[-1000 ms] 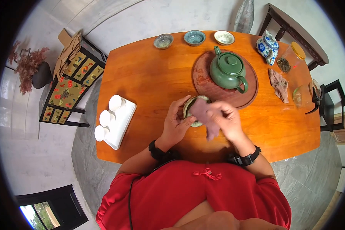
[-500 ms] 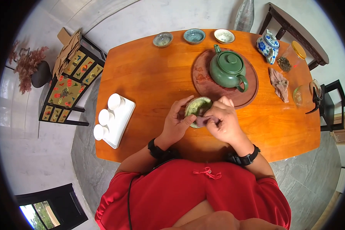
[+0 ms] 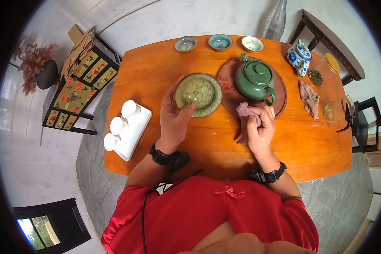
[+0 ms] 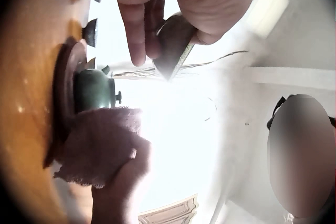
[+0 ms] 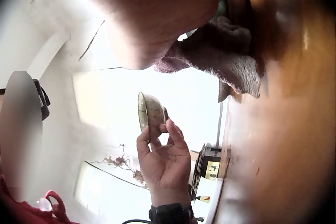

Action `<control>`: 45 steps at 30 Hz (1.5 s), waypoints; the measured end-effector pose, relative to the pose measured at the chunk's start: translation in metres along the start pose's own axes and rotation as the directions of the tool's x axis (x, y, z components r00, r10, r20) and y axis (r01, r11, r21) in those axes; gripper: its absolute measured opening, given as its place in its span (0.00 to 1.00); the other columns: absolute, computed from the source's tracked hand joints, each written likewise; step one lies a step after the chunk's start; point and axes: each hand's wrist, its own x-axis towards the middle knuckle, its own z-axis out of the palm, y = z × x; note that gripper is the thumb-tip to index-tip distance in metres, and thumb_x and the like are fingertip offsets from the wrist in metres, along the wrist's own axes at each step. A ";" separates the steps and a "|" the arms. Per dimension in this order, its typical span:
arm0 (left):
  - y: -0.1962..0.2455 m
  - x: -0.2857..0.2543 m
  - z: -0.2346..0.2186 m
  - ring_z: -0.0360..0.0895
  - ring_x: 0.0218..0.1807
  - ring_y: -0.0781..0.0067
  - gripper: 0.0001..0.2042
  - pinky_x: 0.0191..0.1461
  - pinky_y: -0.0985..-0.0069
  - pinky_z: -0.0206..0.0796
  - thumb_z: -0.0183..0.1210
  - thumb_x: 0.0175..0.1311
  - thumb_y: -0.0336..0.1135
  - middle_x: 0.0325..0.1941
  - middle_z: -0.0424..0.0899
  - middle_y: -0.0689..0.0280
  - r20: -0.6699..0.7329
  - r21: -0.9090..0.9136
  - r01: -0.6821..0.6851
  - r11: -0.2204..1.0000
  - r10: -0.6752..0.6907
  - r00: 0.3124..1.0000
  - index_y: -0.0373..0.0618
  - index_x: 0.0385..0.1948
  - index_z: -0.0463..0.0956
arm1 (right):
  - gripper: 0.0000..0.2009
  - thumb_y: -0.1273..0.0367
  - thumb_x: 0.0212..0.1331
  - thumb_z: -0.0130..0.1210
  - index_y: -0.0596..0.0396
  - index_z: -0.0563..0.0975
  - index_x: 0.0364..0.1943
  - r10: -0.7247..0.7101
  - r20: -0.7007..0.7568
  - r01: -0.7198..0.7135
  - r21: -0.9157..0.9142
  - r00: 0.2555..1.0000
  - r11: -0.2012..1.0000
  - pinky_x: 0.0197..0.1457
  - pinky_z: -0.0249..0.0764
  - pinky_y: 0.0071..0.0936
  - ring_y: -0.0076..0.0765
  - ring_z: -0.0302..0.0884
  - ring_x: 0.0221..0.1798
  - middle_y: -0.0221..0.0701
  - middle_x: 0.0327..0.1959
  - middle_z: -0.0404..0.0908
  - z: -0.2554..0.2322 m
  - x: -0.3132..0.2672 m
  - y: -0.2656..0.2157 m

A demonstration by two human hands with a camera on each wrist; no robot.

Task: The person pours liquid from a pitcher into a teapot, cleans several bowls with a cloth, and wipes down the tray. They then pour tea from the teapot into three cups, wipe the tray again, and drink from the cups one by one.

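Observation:
The left hand [image 3: 173,120] grips a green speckled bowl [image 3: 203,95] by its rim, thumb over the inside, raised above the table left of the teapot. In the right wrist view that bowl [image 5: 153,113] is held up on edge by the left hand [image 5: 167,166]. The right hand [image 3: 261,129] pinches a crumpled mauve cloth [image 3: 244,122], apart from the bowl and just in front of the green teapot [image 3: 255,80]. The cloth [image 4: 97,145] hangs from the right hand in the left wrist view.
The teapot stands on a round brown tray [image 3: 228,76]. Three small bowls, one of them blue [image 3: 220,42], line the far edge. White cups stand by a white tray [image 3: 135,135] at left. A blue-white pot [image 3: 299,57], a jar [image 3: 326,67] and a second cloth [image 3: 310,98] are at right.
The left hand has lifted the bowl up and to the left, its inside now facing the head camera. The right hand, with the cloth, has come away from the bowl to the right.

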 end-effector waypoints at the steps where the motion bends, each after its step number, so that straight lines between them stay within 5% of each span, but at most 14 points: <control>1: 0.006 0.006 0.003 0.66 0.64 0.69 0.30 0.67 0.71 0.59 0.54 0.58 0.17 0.65 0.65 0.59 0.037 0.023 -0.057 0.998 0.056 0.998 0.37 0.64 0.56 | 0.08 0.78 0.45 0.52 0.57 0.78 0.31 -0.016 -0.010 0.016 -0.008 1.000 1.000 0.42 0.64 0.31 0.40 0.65 0.35 0.33 0.26 0.71 0.000 0.000 0.000; 8: 0.033 0.039 0.046 0.65 0.65 0.67 0.32 0.67 0.69 0.60 0.56 0.55 0.17 0.64 0.66 0.58 0.094 -0.059 -0.194 0.979 0.199 0.975 0.36 0.64 0.56 | 0.08 0.79 0.44 0.52 0.57 0.77 0.31 -0.053 -0.065 0.053 -0.004 0.996 0.999 0.41 0.64 0.32 0.40 0.64 0.34 0.33 0.26 0.72 -0.001 -0.002 0.001; 13: 0.053 0.051 0.079 0.69 0.61 0.67 0.34 0.63 0.71 0.65 0.60 0.52 0.18 0.61 0.67 0.55 0.276 -0.063 -0.444 0.894 0.443 0.853 0.35 0.64 0.55 | 0.08 0.79 0.44 0.53 0.56 0.77 0.31 -0.072 -0.071 0.071 -0.010 0.995 0.997 0.41 0.64 0.32 0.41 0.65 0.34 0.33 0.26 0.72 0.000 -0.002 0.003; 20: 0.057 0.049 0.094 0.70 0.60 0.68 0.35 0.62 0.71 0.66 0.61 0.51 0.19 0.59 0.69 0.55 0.204 -0.080 -0.546 0.834 0.550 0.810 0.35 0.63 0.55 | 0.09 0.79 0.44 0.53 0.56 0.78 0.31 -0.080 -0.072 0.079 -0.019 0.994 0.997 0.41 0.65 0.33 0.41 0.65 0.34 0.33 0.26 0.72 -0.002 -0.001 0.002; 26: 0.058 0.061 0.065 0.72 0.58 0.65 0.30 0.59 0.68 0.71 0.56 0.57 0.19 0.57 0.71 0.55 0.135 -0.001 -0.383 0.924 0.379 0.915 0.36 0.63 0.56 | 0.09 0.79 0.42 0.53 0.56 0.77 0.31 -0.094 -0.093 0.093 -0.015 0.991 0.996 0.40 0.65 0.33 0.42 0.65 0.33 0.33 0.26 0.72 -0.001 0.000 0.004; 28: 0.061 0.079 0.042 0.78 0.49 0.63 0.21 0.53 0.64 0.76 0.51 0.61 0.20 0.52 0.74 0.54 0.040 -0.091 -0.105 0.990 0.109 0.993 0.36 0.57 0.60 | 0.09 0.79 0.42 0.53 0.56 0.77 0.30 -0.095 -0.102 0.094 -0.012 0.990 0.996 0.39 0.65 0.33 0.42 0.65 0.33 0.33 0.25 0.72 -0.002 0.001 0.004; 30: 0.052 0.110 0.001 0.78 0.44 0.62 0.17 0.50 0.61 0.78 0.50 0.62 0.21 0.49 0.74 0.54 -0.042 -0.087 -0.035 0.996 0.032 0.999 0.37 0.53 0.62 | 0.09 0.79 0.41 0.53 0.56 0.77 0.30 -0.088 -0.112 0.088 -0.006 0.990 0.996 0.39 0.65 0.33 0.42 0.65 0.33 0.34 0.25 0.72 -0.002 0.000 0.003; 33: 0.028 0.162 -0.063 0.78 0.38 0.61 0.08 0.50 0.60 0.79 0.48 0.62 0.23 0.41 0.76 0.54 -0.304 -0.147 0.131 0.981 -0.170 0.938 0.33 0.42 0.67 | 0.10 0.80 0.40 0.53 0.56 0.77 0.30 -0.120 -0.107 0.123 0.015 0.987 0.992 0.38 0.65 0.34 0.43 0.65 0.32 0.34 0.25 0.71 -0.001 0.001 -0.002; 36: 0.005 0.195 -0.104 0.78 0.39 0.59 0.08 0.50 0.60 0.79 0.47 0.63 0.24 0.41 0.75 0.52 -0.400 -0.083 0.226 0.971 -0.240 0.885 0.29 0.41 0.67 | 0.10 0.80 0.39 0.52 0.56 0.77 0.30 -0.133 -0.099 0.133 0.001 0.986 0.991 0.37 0.65 0.34 0.44 0.65 0.32 0.34 0.25 0.71 -0.002 0.002 -0.002; 38: -0.012 0.209 -0.124 0.78 0.40 0.58 0.11 0.50 0.59 0.79 0.45 0.66 0.25 0.43 0.74 0.50 -0.368 -0.013 0.246 0.969 -0.233 0.900 0.27 0.46 0.65 | 0.10 0.80 0.39 0.52 0.56 0.77 0.30 -0.129 -0.103 0.130 0.004 0.986 0.992 0.37 0.65 0.34 0.44 0.65 0.32 0.34 0.25 0.71 -0.003 0.002 -0.001; 41: -0.043 0.227 -0.145 0.78 0.42 0.56 0.16 0.48 0.58 0.80 0.44 0.70 0.29 0.47 0.72 0.49 -0.440 -0.033 0.428 0.903 -0.397 0.805 0.28 0.55 0.59 | 0.10 0.80 0.38 0.52 0.55 0.77 0.29 -0.141 -0.097 0.142 0.006 0.985 0.990 0.37 0.65 0.34 0.44 0.65 0.33 0.34 0.25 0.71 -0.004 0.004 -0.002; 45: -0.069 0.232 -0.149 0.80 0.42 0.53 0.16 0.44 0.59 0.81 0.44 0.67 0.26 0.48 0.72 0.47 -0.464 -0.051 0.436 0.898 -0.408 0.786 0.27 0.54 0.58 | 0.10 0.80 0.38 0.52 0.55 0.77 0.29 -0.139 -0.087 0.139 -0.002 0.986 0.990 0.38 0.65 0.34 0.44 0.65 0.33 0.34 0.25 0.71 -0.005 0.004 -0.002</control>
